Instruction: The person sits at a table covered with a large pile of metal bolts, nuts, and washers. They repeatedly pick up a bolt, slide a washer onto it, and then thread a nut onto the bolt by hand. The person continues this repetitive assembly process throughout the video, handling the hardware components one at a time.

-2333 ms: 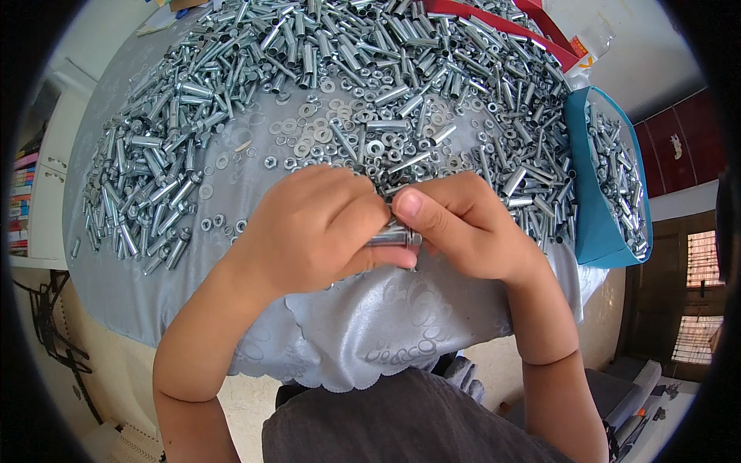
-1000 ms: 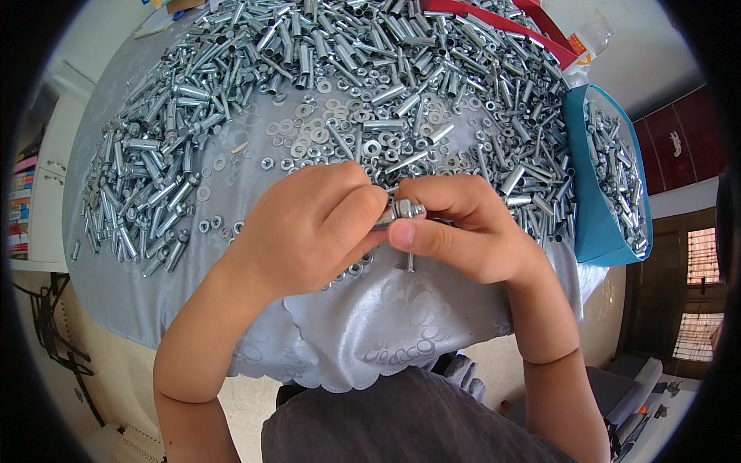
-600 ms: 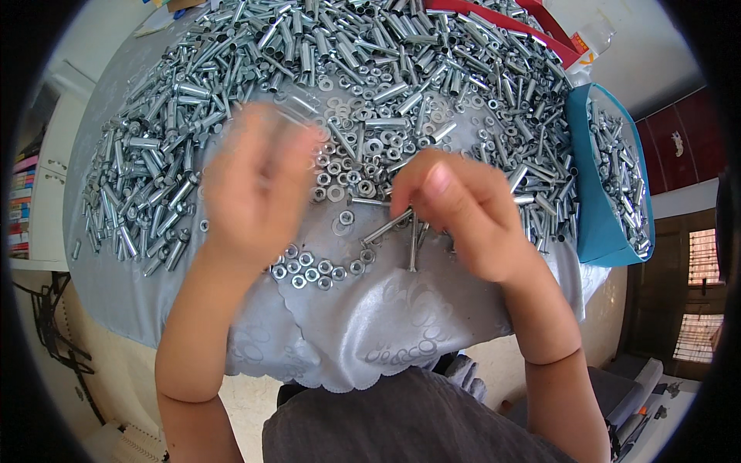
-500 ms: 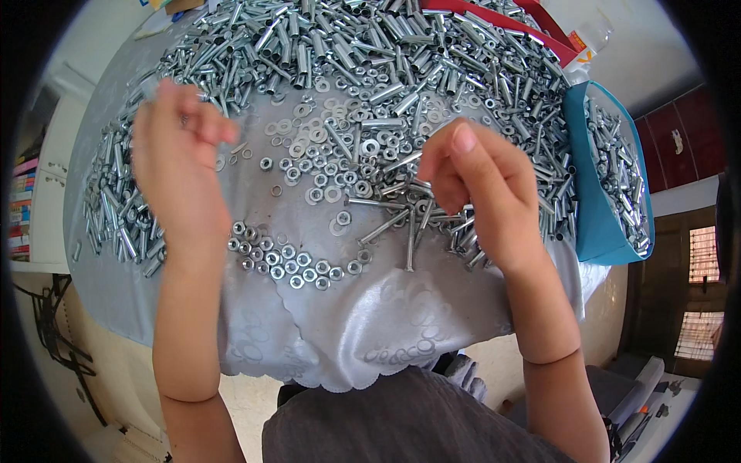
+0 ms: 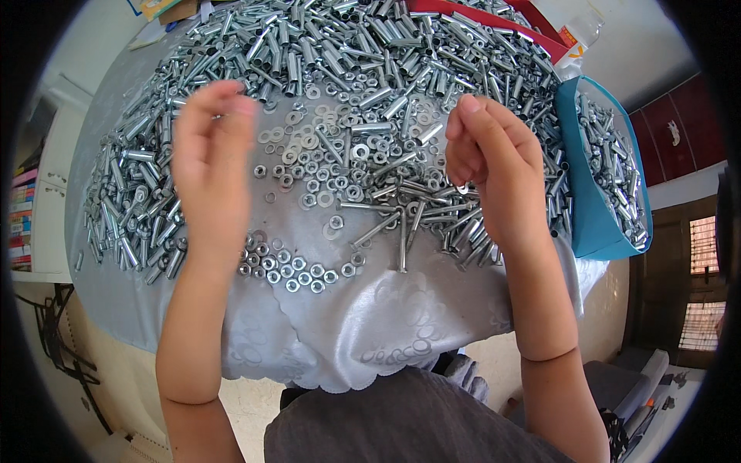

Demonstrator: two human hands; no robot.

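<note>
My left hand point(image 5: 212, 150) is raised over the left of the table, its fingers bent toward the thumb and blurred by motion; whether it holds anything cannot be made out. Over the right side, my right hand point(image 5: 498, 158) is closed, thumb pressed on curled fingers, with any small thing inside hidden. Between the hands lie flat washers point(image 5: 309, 142) and loose hex nuts point(image 5: 312, 186). Long bolts point(image 5: 402, 239) spread out beside my right wrist. Nearer me, several hex nuts point(image 5: 301, 276) form a cluster by my left wrist.
Metal sleeves point(image 5: 293, 65) heap across the table's far side and down its left. A blue fabric bin point(image 5: 590, 208) of metal parts stands at the right edge, a red box point(image 5: 540, 35) at the back right. Silver-grey cloth point(image 5: 324, 332) covers the table.
My left hand has moved right, toward the middle. My right hand has shifted slightly right and away from me, staying closed. The view has turned slightly.
</note>
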